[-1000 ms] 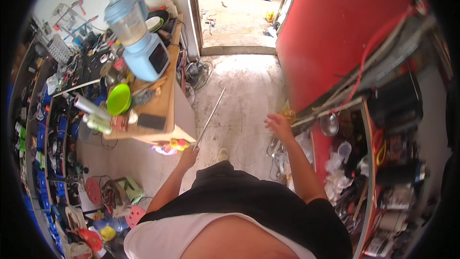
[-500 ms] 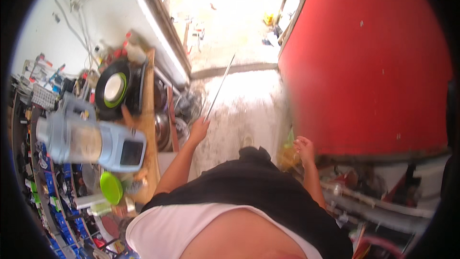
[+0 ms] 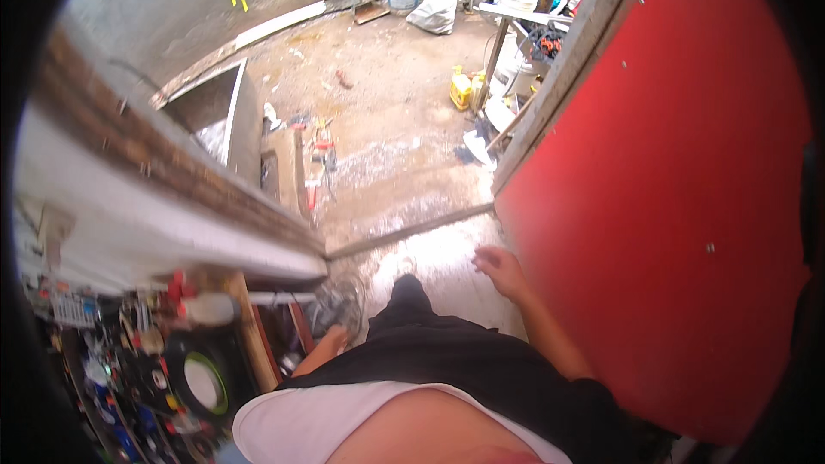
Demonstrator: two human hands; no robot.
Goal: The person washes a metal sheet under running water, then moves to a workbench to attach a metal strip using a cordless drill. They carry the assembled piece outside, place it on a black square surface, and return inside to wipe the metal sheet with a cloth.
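1. Right hand (image 3: 501, 271): raised at hip height, fingers loosely spread and slightly curled, holding nothing. It sits just beside the red door (image 3: 670, 206), apart from it. A second ago it was out over the cluttered bench on the right; it has since drawn in beside the body.
2. Left hand (image 3: 337, 340): low by the thigh and mostly hidden behind the dark trousers. Its grip cannot be told.
3. Thin metal rod: half a second ago it stood up from the left hand, slanting forward. Now it does not show anywhere, and whether the left hand still carries it cannot be told.
4. View: it has swung from the workshop interior to the doorway. The threshold strip (image 3: 412, 230) now lies just ahead of the feet, with the concrete yard (image 3: 387, 120) beyond, so the person appears to be stepping out.
5. Near the left hand: a grey wire guard (image 3: 337, 302) on the floor, and a wooden shelf edge (image 3: 249, 335).
6. On the shelf side: a white bottle (image 3: 206, 308) and a black round item with a green-ringed centre (image 3: 202, 382).
7. In the yard: a yellow container (image 3: 461, 88), well apart from both hands.
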